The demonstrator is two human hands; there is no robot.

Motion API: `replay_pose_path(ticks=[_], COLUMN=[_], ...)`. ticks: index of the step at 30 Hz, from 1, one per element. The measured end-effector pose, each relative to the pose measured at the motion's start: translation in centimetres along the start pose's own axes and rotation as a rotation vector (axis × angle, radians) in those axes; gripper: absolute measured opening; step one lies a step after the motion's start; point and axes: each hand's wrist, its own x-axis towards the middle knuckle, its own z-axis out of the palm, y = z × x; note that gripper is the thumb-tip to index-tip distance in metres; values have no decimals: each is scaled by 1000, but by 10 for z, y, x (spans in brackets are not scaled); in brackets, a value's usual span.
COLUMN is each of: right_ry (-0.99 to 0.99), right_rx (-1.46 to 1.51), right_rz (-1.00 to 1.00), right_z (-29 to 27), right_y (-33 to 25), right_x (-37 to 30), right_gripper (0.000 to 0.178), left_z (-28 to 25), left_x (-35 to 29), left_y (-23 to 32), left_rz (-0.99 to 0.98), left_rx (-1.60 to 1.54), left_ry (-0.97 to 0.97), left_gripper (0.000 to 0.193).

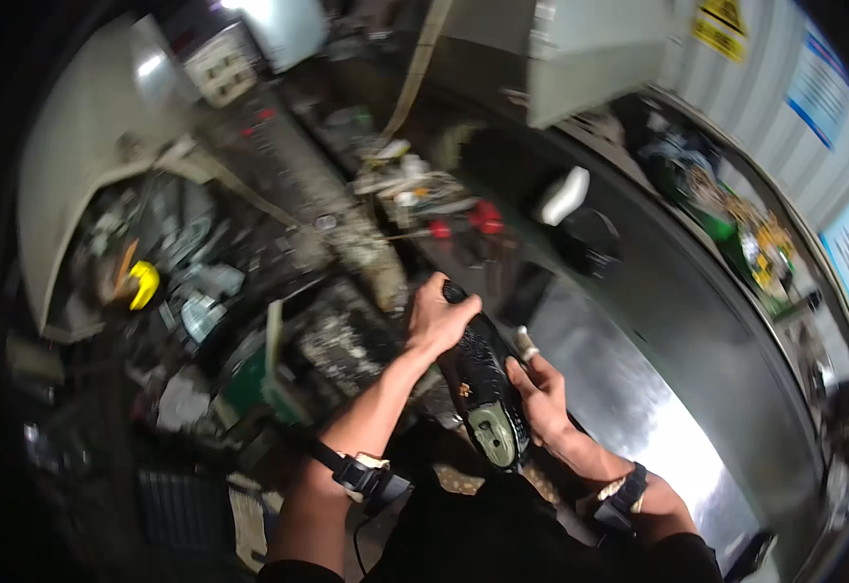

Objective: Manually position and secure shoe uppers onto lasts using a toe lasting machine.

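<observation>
A long black power tool, with a grey-green slotted oval at its near end, is held close before my body. My left hand is closed round its far end, thumb laid across the top. Along the tool's right side, my right hand curls its fingers against the body. A white wrap covers one right fingertip. Beyond the tool lies a dark flat rectangular piece at the edge of a grey metal surface. The tool's working end and underside are hidden.
On the right stretches a shiny metal surface. A white object and a dark round one sit farther off. Blurred clutter with red pieces lies ahead. To the left are a green container and a yellow curved item.
</observation>
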Motion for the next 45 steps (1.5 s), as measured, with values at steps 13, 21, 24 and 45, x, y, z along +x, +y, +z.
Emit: replay_pose_path(ticks=[13,21,24,45], right_ry=[-339,-387,-369,-240], right_rx=[48,209,221,43], right_rz=[135,256,274,228], right_z=[297,405,437,499], right_y=[101,133,148,194], right_x=[3,16,21,101], right_gripper=[16,16,22,32], left_z=[-344,-405,-403,-415], left_x=[-45,-94,-120,-52], left_y=[-103,-189,-174,-246], left_rz=[-381,-313,-258,-416], left_rx=[-385,-1087,-1390,-1636], left_ry=[502,589,502,643], left_gripper=[38,33,42,41])
